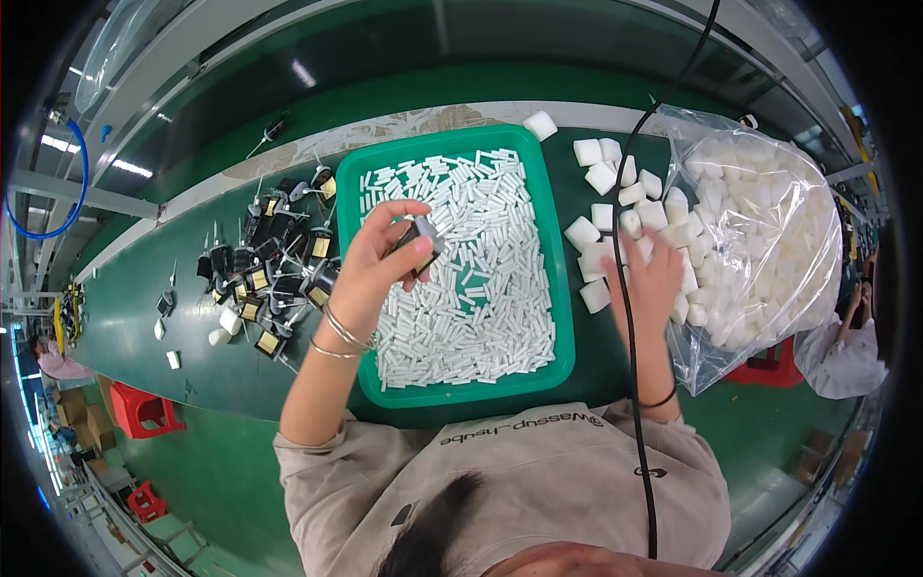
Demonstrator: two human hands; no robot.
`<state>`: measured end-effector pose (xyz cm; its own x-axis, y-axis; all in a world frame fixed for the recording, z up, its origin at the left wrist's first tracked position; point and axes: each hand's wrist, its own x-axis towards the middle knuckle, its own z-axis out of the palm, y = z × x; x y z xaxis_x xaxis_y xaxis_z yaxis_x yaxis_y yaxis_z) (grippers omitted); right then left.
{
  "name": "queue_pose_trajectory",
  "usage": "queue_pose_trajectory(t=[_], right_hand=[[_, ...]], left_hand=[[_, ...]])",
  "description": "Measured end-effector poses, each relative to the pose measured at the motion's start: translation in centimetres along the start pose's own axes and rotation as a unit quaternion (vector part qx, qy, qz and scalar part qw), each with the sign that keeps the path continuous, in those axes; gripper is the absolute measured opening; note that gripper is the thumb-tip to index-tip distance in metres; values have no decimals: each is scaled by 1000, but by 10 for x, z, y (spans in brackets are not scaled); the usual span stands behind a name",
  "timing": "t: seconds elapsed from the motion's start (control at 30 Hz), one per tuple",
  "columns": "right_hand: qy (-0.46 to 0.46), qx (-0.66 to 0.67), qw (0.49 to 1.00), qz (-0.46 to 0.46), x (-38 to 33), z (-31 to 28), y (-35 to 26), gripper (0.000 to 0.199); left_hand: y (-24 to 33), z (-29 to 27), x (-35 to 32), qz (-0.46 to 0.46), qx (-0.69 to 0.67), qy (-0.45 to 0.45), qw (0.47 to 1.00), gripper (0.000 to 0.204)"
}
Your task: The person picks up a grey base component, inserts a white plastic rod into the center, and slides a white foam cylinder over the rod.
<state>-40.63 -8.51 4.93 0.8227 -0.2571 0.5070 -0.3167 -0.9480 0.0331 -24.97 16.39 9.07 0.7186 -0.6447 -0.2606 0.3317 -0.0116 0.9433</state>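
Observation:
My left hand is closed around a small black block-shaped part with a grey end, held above a green tray. Many short white tubes fill the tray. To its right, my right hand reaches into a loose group of white foam-like blocks. Its fingers are apart and touch the blocks; a black cable crosses in front and partly hides them. A clear plastic bag full of the same blocks lies beside that hand.
Left of the tray is a heap of black parts with gold faces and thin metal rods. A few white blocks lie near it on the green table. Red stools stand on the floor. Another person sits at far right.

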Motion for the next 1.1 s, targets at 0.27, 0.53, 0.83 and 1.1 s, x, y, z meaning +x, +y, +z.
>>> queue_pose_trajectory(t=[0.27,0.53,0.83,1.1], right_hand=[[-7,246,965,-96,-12,20,-55,16],[-129,182,970,-96,31,41,-72,16],[-235,731,616,179,55,29,-55,9],[-238,791,525,206,55,18,-57,15]], left_hand=[[-25,5,-7,74,3,51,996,29],[-29,14,11,160,128,62,977,39],[-44,11,14,269,194,131,934,42],[-50,11,18,322,201,146,914,41]])
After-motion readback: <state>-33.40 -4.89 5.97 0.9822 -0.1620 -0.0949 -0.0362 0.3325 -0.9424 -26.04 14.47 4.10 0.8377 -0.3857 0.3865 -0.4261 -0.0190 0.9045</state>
